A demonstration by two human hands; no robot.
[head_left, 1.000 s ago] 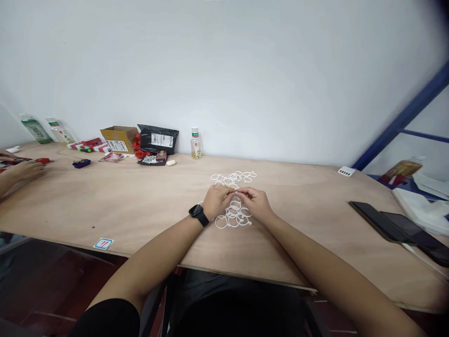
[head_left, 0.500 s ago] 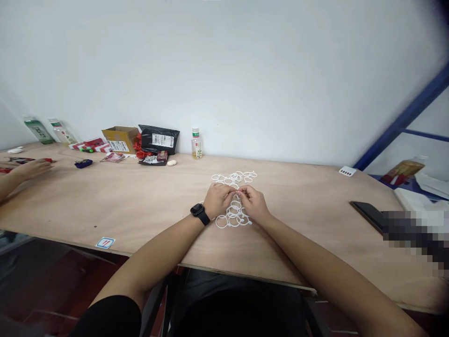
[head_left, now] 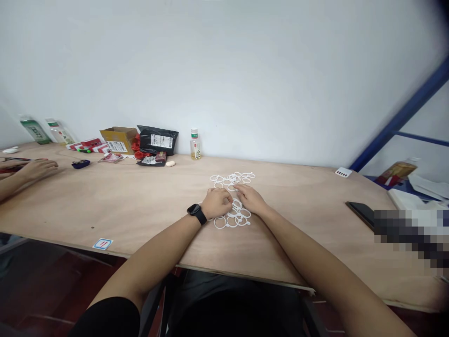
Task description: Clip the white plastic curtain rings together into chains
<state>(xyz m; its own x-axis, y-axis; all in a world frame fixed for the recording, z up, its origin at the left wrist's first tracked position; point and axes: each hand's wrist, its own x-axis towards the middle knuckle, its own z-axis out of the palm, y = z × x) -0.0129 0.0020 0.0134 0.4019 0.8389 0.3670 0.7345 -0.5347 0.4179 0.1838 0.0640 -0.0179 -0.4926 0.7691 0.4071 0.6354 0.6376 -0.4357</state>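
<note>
Thin white plastic rings with small tabs lie in two groups on the wooden table, a far group [head_left: 235,178] and a near group [head_left: 232,221]. Between them, my left hand [head_left: 216,202], with a black watch at the wrist, has its fingers curled in beside the near rings. Whether anything is pinched in its fingertips is hidden. My right hand [head_left: 250,198] is open and palm down, fingers stretched to the left, fingertips at the closest ring of the far group.
A bottle [head_left: 195,144], a black parcel bag [head_left: 157,139] and a cardboard box [head_left: 118,139] stand along the wall. At the far left is another person's hand [head_left: 38,169]. A phone [head_left: 361,213] lies at the right, and a white power strip [head_left: 343,172] near the back right edge.
My hands, pinched together before, have come apart. The left has drawn back toward the near rings; the right has straightened its fingers toward the far rings.
</note>
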